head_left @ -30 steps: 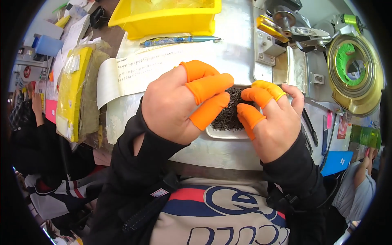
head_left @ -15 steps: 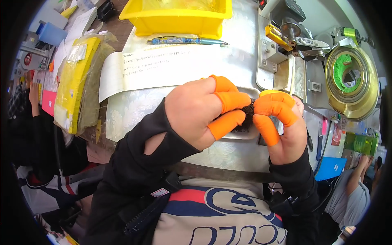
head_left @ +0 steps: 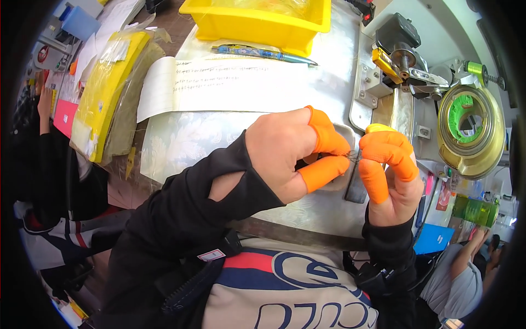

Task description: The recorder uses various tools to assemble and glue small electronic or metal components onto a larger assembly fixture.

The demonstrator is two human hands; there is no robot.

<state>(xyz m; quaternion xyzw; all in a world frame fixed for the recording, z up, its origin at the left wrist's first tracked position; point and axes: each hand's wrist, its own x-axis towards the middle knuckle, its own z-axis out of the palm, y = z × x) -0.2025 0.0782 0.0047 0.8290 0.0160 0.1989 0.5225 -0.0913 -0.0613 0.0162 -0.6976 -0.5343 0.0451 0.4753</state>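
Observation:
Orange finger covers sit on the fingertips of both my hands. My left hand (head_left: 290,156) is closed in a pinch, and a few thin dark strands (head_left: 353,156) stick out from its fingertips. Facing it, my right hand (head_left: 392,170), which also has a yellow finger cover, is pinched shut close to the strand ends; what lies between its fingers is too small to make out. Under my left hand is a small pale tray (head_left: 344,130), mostly hidden. A dark flat block (head_left: 356,189) lies on the metal surface between my hands.
A yellow bin (head_left: 263,24) stands at the back, with a pen (head_left: 263,53) and a handwritten paper pad (head_left: 241,88) before it. On the right is a metal clamp fixture (head_left: 402,60) beside a round brass-coloured part (head_left: 470,131). A plastic-wrapped yellow stack (head_left: 112,93) lies left. Other people sit at both sides.
The view has shifted slightly. My hands have moved a little right and down over the table, with a small gap between their fingertips. The dark clump seen between them before is now mostly hidden.

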